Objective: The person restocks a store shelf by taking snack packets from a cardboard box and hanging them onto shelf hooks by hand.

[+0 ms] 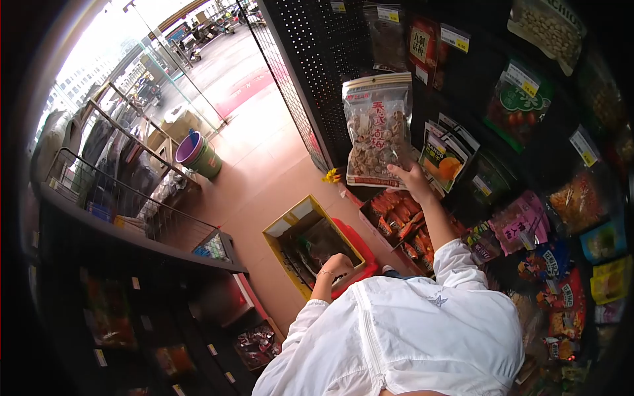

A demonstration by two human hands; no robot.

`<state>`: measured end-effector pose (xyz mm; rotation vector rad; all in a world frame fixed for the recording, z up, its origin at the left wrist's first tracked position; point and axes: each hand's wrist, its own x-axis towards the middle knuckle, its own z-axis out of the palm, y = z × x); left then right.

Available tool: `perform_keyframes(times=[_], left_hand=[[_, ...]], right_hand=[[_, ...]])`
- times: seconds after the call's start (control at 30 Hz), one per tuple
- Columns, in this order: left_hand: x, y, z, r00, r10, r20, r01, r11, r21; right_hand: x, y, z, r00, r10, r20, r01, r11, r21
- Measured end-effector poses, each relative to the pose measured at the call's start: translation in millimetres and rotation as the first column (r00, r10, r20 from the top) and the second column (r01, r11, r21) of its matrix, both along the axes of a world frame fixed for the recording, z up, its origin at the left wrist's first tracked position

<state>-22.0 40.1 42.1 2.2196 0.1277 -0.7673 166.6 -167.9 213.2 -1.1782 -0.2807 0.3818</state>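
Note:
My right hand (415, 181) is closed on the lower right edge of a clear zip bag of dried plums (378, 132), its thumb lying on the front. The bag is upright against the black pegboard, with red lettering and brownish pieces inside. Lower down, my left hand (337, 265) is over the right side of a yellow-rimmed cardboard box (277, 232) on the floor. Its fingers look curled, and what they hold is hidden. Dark, clear plastic packets (317, 247) lie inside the box, close to those fingers.
Mango snack packs (444, 157) hang just right of my right hand. Below it is a bin of orange-red packets (399, 214). More bags hang along the right, including a green pack (518, 105). A wire rack (132, 191) and a purple-green bucket (201, 157) stand left.

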Motion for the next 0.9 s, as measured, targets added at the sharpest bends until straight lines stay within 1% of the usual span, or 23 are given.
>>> perform_keyframes(times=[0.03, 0.07, 0.1, 0.13, 0.17, 0.2, 0.27, 0.3, 0.4, 0.47, 0.53, 0.57, 0.63, 0.77, 0.87, 0.9], left_hand=[[4, 1, 3, 0.996, -0.046, -0.076, 0.049, 0.998, 0.033], [3, 2, 6, 0.996, -0.031, -0.077, 0.034, 0.999, 0.034], [1, 3, 5, 0.997, -0.076, 0.011, 0.076, 0.997, 0.018], [-2, 5, 4, 0.988, -0.118, 0.101, 0.118, 0.993, 0.008], [-2, 7, -2, 0.989, -0.136, 0.056, 0.137, 0.991, -0.002], [-1, 7, -1, 0.991, -0.121, 0.059, 0.121, 0.993, -0.003], [-2, 5, 5, 0.995, -0.020, -0.102, 0.016, 0.999, -0.041], [-3, 7, 5, 0.991, -0.006, -0.134, -0.004, 0.997, -0.075], [-5, 6, 10, 0.987, 0.062, -0.149, -0.079, 0.991, -0.110], [-4, 5, 13, 0.980, 0.100, -0.170, -0.117, 0.989, -0.093], [-2, 0, 29, 0.904, 0.219, -0.367, -0.270, 0.958, -0.094], [-2, 1, 28, 0.880, 0.218, -0.421, -0.287, 0.952, -0.106], [0, -1, 33, 0.858, 0.251, -0.448, -0.322, 0.943, -0.088], [2, -6, 37, 0.809, 0.317, -0.495, -0.394, 0.917, -0.058], [1, -3, 31, 0.801, 0.314, -0.509, -0.408, 0.909, -0.081], [2, -3, 34, 0.801, 0.317, -0.509, -0.411, 0.908, -0.082]], right_hand=[[16, 7, 3, 1.000, 0.015, -0.001, -0.015, 1.000, 0.000], [35, 15, 4, 0.999, 0.021, 0.041, -0.022, 0.999, 0.023], [53, 24, 6, 0.996, 0.026, 0.084, -0.030, 0.998, 0.047], [72, 34, 7, 0.996, 0.042, 0.084, -0.046, 0.998, 0.049], [90, 44, 8, 0.995, 0.029, 0.098, -0.034, 0.998, 0.052], [108, 53, 12, 0.993, 0.017, 0.114, -0.023, 0.998, 0.053], [141, 71, 22, 0.990, 0.016, 0.142, -0.027, 0.997, 0.073], [156, 80, 27, 0.985, -0.002, 0.171, -0.015, 0.995, 0.099], [190, 99, 44, 0.983, -0.041, 0.179, 0.018, 0.992, 0.126], [204, 102, 59, 0.986, -0.002, 0.165, -0.020, 0.991, 0.131], [218, 106, 64, 0.994, 0.000, 0.105, -0.016, 0.989, 0.150], [223, 108, 65, 0.995, 0.013, 0.103, -0.028, 0.988, 0.149], [231, 110, 66, 0.994, -0.016, 0.110, -0.009, 0.975, 0.223], [238, 114, 66, 0.995, 0.001, 0.096, -0.021, 0.978, 0.210], [236, 113, 71, 0.991, -0.022, 0.135, -0.012, 0.971, 0.240], [236, 113, 73, 0.990, -0.018, 0.140, -0.010, 0.981, 0.194]])
